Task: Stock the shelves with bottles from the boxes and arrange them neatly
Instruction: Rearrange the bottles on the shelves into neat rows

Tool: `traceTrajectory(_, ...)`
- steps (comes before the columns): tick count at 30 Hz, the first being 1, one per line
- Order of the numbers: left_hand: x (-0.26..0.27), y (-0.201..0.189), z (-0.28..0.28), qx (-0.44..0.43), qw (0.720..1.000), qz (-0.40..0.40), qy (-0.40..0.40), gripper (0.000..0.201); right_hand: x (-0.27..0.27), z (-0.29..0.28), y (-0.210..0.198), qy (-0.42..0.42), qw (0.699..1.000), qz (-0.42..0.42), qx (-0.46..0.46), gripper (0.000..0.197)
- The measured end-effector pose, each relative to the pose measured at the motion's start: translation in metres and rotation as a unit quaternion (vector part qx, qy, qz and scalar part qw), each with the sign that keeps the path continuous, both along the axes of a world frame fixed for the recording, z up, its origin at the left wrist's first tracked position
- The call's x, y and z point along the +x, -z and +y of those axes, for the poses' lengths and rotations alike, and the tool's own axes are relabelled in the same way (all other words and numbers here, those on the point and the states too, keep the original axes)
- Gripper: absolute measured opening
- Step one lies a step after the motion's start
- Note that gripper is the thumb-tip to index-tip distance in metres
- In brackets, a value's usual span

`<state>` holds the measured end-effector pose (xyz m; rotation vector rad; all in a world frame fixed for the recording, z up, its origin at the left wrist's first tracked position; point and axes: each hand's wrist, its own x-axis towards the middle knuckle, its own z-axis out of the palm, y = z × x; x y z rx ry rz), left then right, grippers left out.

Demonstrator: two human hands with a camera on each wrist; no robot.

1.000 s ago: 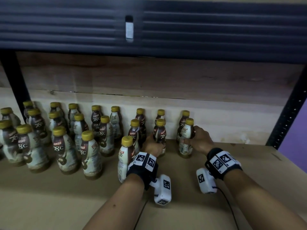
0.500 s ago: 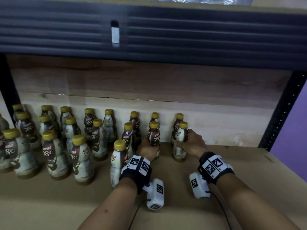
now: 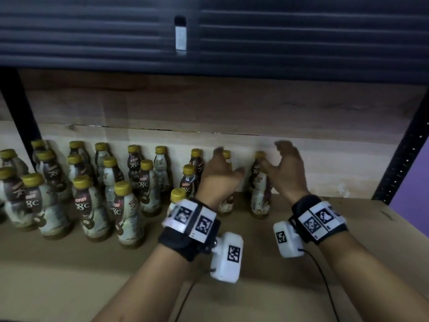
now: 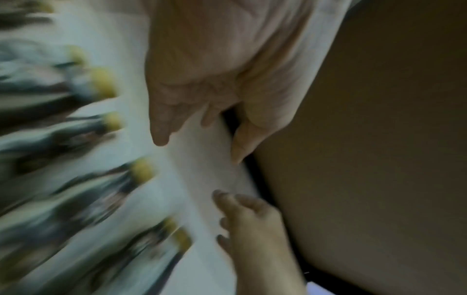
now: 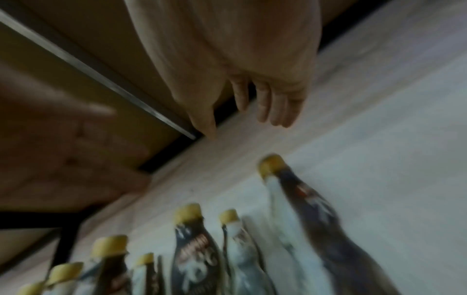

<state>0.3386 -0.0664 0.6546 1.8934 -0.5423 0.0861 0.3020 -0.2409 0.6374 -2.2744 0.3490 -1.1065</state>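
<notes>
Since both the left hand (image 3: 219, 175) and right hand (image 3: 286, 173) hover spread, empty, among upright coffee bottles (image 3: 260, 184), a careless brush could topple one.

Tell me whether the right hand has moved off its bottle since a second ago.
Yes. The right hand has let go and lifted: its open fingers now reach above the cap of the rightmost bottle, which stands on the shelf.

Brown shelf board (image 3: 301, 263) with a bunch of bottles on it

Yellow-capped coffee bottles (image 3: 126, 217) stand upright in rough rows, crowding the left and back against the pale wood backboard (image 3: 325, 163).
</notes>
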Motion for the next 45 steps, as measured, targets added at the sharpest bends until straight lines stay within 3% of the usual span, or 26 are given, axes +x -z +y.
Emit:
traceTrajectory(3,-0.020,-0.066,0.037,0.020,0.992,-0.108,0.057,0.043,-0.007,0.034,-0.030,-0.097,0.990,-0.100,-0.017,0.036)
traceTrajectory(5,-0.029,-0.093,0.065,0.082,0.978,-0.138,0.130,0.021,-0.007,0.059,-0.039,-0.168,0.982,-0.084,-0.020,0.028)
traceTrajectory(7,-0.027,-0.108,0.092,0.203,0.952,-0.143,0.180,0.012,0.002,0.080,-0.038,-0.212,0.976,-0.036,-0.036,0.023)
traceTrajectory(10,0.003,-0.115,0.122,0.402,0.887,-0.158,0.161,0.018,0.023,0.101,-0.026,-0.253,0.966,0.024,-0.052,0.022)
traceTrajectory(13,0.052,-0.114,0.142,0.546,0.807,-0.169,0.146,0.036,0.044,0.118,-0.011,-0.263,0.959,0.096,-0.041,0.032)
traceTrajectory(16,0.096,-0.105,0.156,0.631,0.738,-0.177,0.161,0.044,0.061,0.131,0.002,-0.228,0.959,0.162,-0.048,0.050)
traceTrajectory(19,0.126,-0.094,0.157,0.666,0.700,-0.187,0.181,0.049,0.070,0.135,0.010,-0.188,0.956,0.219,-0.056,0.064)
traceTrajectory(24,0.148,-0.075,0.146,0.664,0.689,-0.177,0.229,0.059,0.070,0.139,0.009,-0.220,0.931,0.288,-0.036,0.060)
traceTrajectory(28,0.156,-0.066,0.138,0.676,0.664,-0.193,0.255,0.053,0.070,0.147,0.009,-0.204,0.936,0.285,-0.023,0.052)
traceTrajectory(38,0.166,-0.064,0.129,0.659,0.684,-0.181,0.256,0.032,0.075,0.147,0.012,-0.186,0.946,0.264,0.014,0.047)
traceTrajectory(45,0.170,-0.063,0.127,0.652,0.703,-0.155,0.238,0.031,0.076,0.146,0.014,-0.195,0.948,0.252,0.026,0.049)
